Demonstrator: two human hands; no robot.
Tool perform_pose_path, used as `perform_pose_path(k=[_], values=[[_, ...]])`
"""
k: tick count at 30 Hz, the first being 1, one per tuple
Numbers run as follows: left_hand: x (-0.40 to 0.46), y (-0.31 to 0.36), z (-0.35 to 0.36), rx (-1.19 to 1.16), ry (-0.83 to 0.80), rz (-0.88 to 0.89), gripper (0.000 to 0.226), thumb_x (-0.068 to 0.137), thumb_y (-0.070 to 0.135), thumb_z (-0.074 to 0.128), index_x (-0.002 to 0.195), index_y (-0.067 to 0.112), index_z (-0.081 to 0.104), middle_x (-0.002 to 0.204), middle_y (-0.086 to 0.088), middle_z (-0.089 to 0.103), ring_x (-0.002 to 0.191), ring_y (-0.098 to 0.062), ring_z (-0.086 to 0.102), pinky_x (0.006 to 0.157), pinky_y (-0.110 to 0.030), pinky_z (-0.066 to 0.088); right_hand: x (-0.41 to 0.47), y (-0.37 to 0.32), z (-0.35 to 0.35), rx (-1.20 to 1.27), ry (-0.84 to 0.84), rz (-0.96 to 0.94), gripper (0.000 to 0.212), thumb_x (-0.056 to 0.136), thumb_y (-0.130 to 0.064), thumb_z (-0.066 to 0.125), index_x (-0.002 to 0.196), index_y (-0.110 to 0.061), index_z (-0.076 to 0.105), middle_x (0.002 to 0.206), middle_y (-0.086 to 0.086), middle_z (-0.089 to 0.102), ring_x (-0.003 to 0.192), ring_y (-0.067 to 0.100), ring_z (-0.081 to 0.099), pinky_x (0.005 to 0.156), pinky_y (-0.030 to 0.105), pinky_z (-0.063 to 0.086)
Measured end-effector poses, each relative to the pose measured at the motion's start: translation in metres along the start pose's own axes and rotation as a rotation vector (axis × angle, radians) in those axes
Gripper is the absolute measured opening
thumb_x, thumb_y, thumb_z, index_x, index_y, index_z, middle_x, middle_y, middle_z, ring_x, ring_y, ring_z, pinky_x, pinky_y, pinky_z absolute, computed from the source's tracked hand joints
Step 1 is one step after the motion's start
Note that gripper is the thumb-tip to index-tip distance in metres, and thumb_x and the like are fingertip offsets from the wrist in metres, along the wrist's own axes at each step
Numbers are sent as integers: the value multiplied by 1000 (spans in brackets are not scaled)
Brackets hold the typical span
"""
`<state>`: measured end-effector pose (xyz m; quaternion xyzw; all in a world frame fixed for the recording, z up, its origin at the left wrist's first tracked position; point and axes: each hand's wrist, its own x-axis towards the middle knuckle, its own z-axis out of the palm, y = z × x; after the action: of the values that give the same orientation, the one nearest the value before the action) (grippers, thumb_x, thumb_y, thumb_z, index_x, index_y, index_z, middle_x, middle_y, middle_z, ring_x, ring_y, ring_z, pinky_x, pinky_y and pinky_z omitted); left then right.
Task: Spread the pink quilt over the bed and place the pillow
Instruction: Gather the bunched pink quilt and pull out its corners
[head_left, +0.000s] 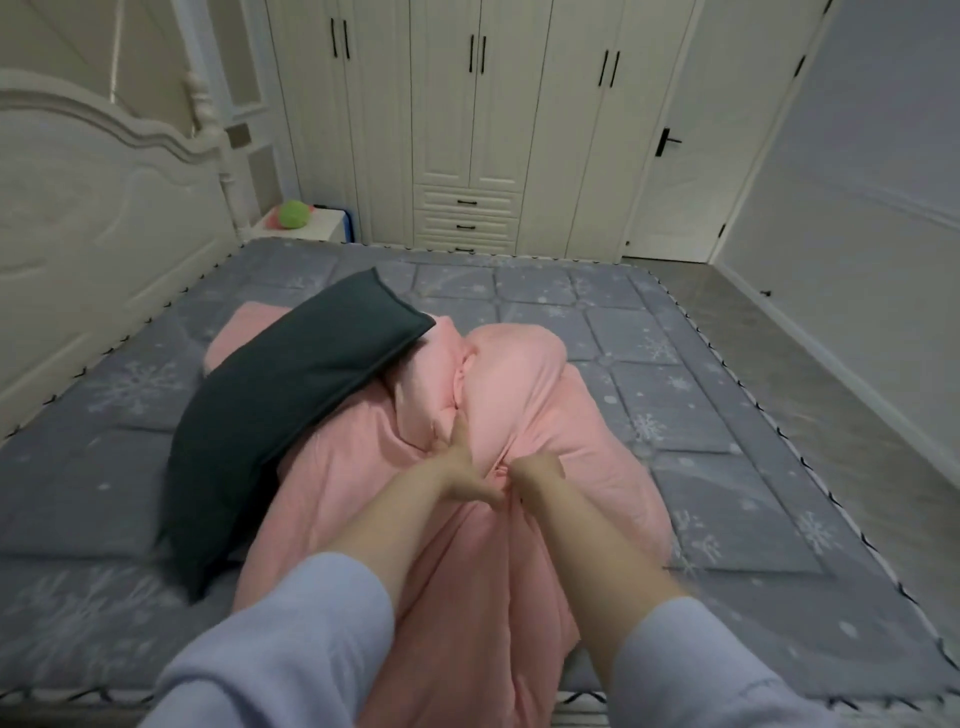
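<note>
Grey mattress (675, 374) bare around bunched pink quilt (582, 415); dark pillow (291, 395) leans on it. Left hand (462, 475), right hand (535, 475) pinch quilt folds.

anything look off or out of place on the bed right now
Yes. The pink quilt is bunched in a heap mid-bed, not spread, and the dark green pillow lies tilted across it, away from the headboard. Both hands, left hand and right hand, grip the quilt.

The bed (675, 415) is covered by a grey snowflake-patterned mattress pad. A bunched pink quilt (467, 519) is heaped at its middle, reaching the near edge. A dark pillow (280, 410) is propped against the quilt's headboard side.
</note>
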<state>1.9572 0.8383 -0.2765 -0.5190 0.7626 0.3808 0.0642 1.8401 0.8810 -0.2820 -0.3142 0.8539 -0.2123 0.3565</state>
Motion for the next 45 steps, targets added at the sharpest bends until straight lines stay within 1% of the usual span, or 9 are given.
perform_pose_path(k=[5,8,11,17,21,27,30,35,45], values=[[35,8,53,229,128,-76,151,53,56,82,148,19,-28,156,-28,4,145,-34,18,116,-47,24,24,14,2,343,-142,71,50,99,-20,42,57,-22,69,51,-1,61,46,7,59,37,7,42],[56,16,65,209,187,-152,153,47,67,78,149,19,-25,153,-25,16,139,-32,29,111,-45,27,25,6,-17,297,-146,56,17,103,-18,34,110,-17,49,74,3,46,57,10,40,48,15,35],[76,22,74,188,276,-206,143,53,70,72,151,21,-21,151,-23,21,136,-33,33,110,-48,28,31,-3,-31,130,-171,25,46,105,-22,28,134,6,50,110,17,56,60,12,37,52,18,26],[108,41,86,150,281,-309,140,57,74,69,152,16,-18,149,-31,22,133,-41,35,111,-55,24,59,-3,-47,57,-242,101,57,105,-30,17,131,2,57,122,16,56,96,18,43,77,26,33],[120,47,96,182,283,-309,141,57,71,71,152,13,-16,147,-33,25,131,-43,38,108,-52,31,91,7,-53,64,-126,51,38,95,-15,42,121,1,65,83,2,56,72,17,47,56,22,33],[151,49,97,193,278,-351,120,76,43,71,152,11,-16,144,-33,30,129,-41,40,108,-49,34,152,-3,-55,-222,26,-208,37,87,-8,47,119,-5,66,128,17,59,109,27,58,94,32,46],[170,36,97,196,319,-365,105,85,41,61,153,13,-14,142,-28,36,127,-35,45,106,-43,37,188,-14,-71,-563,45,-358,54,83,-23,59,136,-22,47,139,8,41,133,30,40,111,45,34],[199,5,96,275,436,-418,93,88,32,55,154,17,-9,133,-15,49,116,-24,57,96,-32,45,258,-30,-94,-1176,-65,-562,144,53,-34,91,152,-32,-14,161,1,-10,150,28,-7,118,60,-1],[235,-28,117,339,492,-549,70,76,18,65,142,6,45,105,-23,66,87,-35,68,76,-34,54,351,-51,-45,-1233,-85,-636,142,56,-29,89,149,-38,-18,156,10,-31,145,45,-17,102,78,1]])
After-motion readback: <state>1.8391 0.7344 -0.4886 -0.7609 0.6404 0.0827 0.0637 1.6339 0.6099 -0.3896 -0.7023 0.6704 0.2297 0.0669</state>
